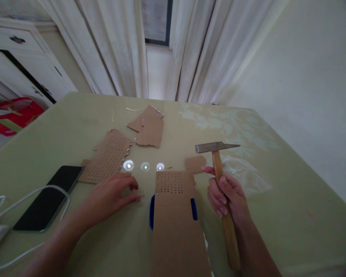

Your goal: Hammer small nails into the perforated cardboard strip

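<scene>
"Cardboard strip nearest us, at six o'clock: how should that be worked well?"

"With its rows of holes at the far end, I'd steady that end first, strike lightly and squarely, and keep fingertips clear. At four o'clock the right hand wraps the wooden handle of the hammer, fairly near the head; I'd grip lower for an easier swing."

"And the left hand, at eight?"

"Apart from the strip, fingers curled, thumb spread away from them. There's a thin sliver by the thumb; whether it's pinched, I can't tell."

"What's underneath?"

"Something blue, showing on both sides but mostly covered. We can't see the strip's near end, and those bright spots on the desk, between seven and eight, could be reflections or clear discs."
</scene>
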{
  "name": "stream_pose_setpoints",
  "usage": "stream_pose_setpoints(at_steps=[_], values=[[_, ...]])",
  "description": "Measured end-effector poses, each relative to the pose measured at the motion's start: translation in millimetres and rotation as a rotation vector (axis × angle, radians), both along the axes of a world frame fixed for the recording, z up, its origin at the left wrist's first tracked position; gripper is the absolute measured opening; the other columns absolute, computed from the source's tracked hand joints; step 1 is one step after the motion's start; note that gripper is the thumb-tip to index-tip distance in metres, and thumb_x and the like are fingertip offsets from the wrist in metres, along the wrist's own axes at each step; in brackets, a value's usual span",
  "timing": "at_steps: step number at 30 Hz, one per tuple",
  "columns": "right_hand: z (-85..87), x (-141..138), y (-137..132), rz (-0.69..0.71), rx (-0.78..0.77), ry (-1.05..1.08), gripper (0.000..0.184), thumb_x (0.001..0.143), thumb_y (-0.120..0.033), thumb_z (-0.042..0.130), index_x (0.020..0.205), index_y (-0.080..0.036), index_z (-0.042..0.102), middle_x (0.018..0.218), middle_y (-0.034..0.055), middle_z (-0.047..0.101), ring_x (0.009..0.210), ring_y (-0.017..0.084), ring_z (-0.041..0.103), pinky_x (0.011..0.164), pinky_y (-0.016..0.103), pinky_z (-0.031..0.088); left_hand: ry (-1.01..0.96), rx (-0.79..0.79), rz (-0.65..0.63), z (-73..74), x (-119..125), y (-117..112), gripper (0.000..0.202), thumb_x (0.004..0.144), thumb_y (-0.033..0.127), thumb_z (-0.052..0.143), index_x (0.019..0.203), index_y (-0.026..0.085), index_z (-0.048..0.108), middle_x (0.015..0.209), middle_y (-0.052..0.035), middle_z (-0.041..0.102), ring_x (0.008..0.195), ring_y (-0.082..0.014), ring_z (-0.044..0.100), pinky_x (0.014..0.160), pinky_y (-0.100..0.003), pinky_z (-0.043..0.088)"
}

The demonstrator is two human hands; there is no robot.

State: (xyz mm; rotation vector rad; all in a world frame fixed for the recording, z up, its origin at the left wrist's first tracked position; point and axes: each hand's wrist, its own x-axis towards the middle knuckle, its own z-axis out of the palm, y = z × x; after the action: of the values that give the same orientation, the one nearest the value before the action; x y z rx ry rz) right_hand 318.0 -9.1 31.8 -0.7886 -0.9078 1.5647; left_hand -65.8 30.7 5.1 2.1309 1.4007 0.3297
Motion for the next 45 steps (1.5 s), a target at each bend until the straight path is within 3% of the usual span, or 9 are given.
stream_pose_setpoints(at_steps=[2,8,12,17,19,22,30,45], values=[[0.2,-1,0,-0.002,-0.01,-0.015,0.034,0.11,-0.044,0.071,0.135,-0.022,0.081,0.061,-0.0105,0.045,0.037,0.004,0.031,0.037,0.013,0.044,0.043,-0.027,-0.052,-0.6,8,-5,0.015,0.096,0.038,0.07,0.094,0.027,0.079,0.1,-0.004,0.079,0.094,-0.0261,0.074,0.083,-0.033,0.051],[-1.5,-4,2,0.022,0.006,-0.019,0.038,0.109,-0.045,0.072,0.136,-0.019,0.078,0.059,-0.0111,0.045,0.035,0.004,0.032,0.035,0.014,0.042,0.025,-0.009,-0.161,-4.3,17,-4,0.021,0.099,0.023,0.055,0.089,0.024,0.074,0.096,-0.0052,0.076,0.087,-0.0242,0.072,0.077,-0.032,0.05],[-3.9,-4,1,0.02,0.001,-0.015,0.036,0.109,-0.044,0.072,0.134,-0.019,0.079,0.059,-0.0108,0.046,0.035,0.005,0.033,0.034,0.014,0.041,-0.056,0.118,-0.016,-13.2,21,1,0.022,0.102,0.033,0.058,0.089,0.023,0.073,0.09,-0.0056,0.077,0.082,-0.0254,0.071,0.076,-0.036,0.052],[-6.0,-5,0,0.033,-0.001,0.013,0.035,0.111,-0.044,0.07,0.135,-0.02,0.079,0.058,-0.0111,0.046,0.034,0.004,0.032,0.033,0.013,0.041,-0.46,0.261,0.252,-5.9,39,-5,0.02,0.103,0.04,0.069,0.114,0.026,0.079,0.103,-0.0043,0.083,0.087,-0.0212,0.076,0.078,-0.032,0.058],[-4.1,-5,-1,0.035,-0.002,0.013,0.035,0.111,-0.044,0.07,0.136,-0.02,0.079,0.058,-0.0111,0.046,0.034,0.004,0.033,0.033,0.013,0.041,-0.657,0.24,0.319,0.0,53,-15,0.012,0.101,0.036,0.075,0.105,0.026,0.079,0.097,-0.0026,0.083,0.084,-0.0192,0.077,0.077,-0.029,0.06],[0.5,-6,-2,0.046,0.0,0.006,0.035,0.109,-0.045,0.072,0.132,-0.02,0.079,0.058,-0.0112,0.046,0.034,0.004,0.034,0.034,0.013,0.041,-0.807,0.149,0.301,3.4,71,-29,0.006,0.098,0.031,0.08,0.097,0.025,0.079,0.089,-0.0017,0.083,0.08,-0.0185,0.079,0.073,-0.027,0.062],[2.6,-9,-4,0.063,0.017,0.016,0.04,0.108,-0.047,0.074,0.135,-0.019,0.077,0.058,-0.0114,0.047,0.034,0.005,0.034,0.032,0.014,0.041,-0.646,0.183,0.227,1.6,78,-31,0.012,0.099,0.028,0.077,0.096,0.027,0.088,0.088,-0.0016,0.085,0.077,-0.0171,0.074,0.067,-0.025,0.055],[9.0,-12,-3,0.054,-0.016,-0.023,0.042,0.104,-0.05,0.078,0.131,-0.017,0.08,0.058,-0.0113,0.046,0.035,0.004,0.035,0.034,0.014,0.041,-0.621,0.24,0.172,5.9,76,-32,0.014,0.102,0.024,0.074,0.097,0.028,0.087,0.089,-0.0007,0.086,0.076,-0.0167,0.073,0.067,-0.026,0.055]])
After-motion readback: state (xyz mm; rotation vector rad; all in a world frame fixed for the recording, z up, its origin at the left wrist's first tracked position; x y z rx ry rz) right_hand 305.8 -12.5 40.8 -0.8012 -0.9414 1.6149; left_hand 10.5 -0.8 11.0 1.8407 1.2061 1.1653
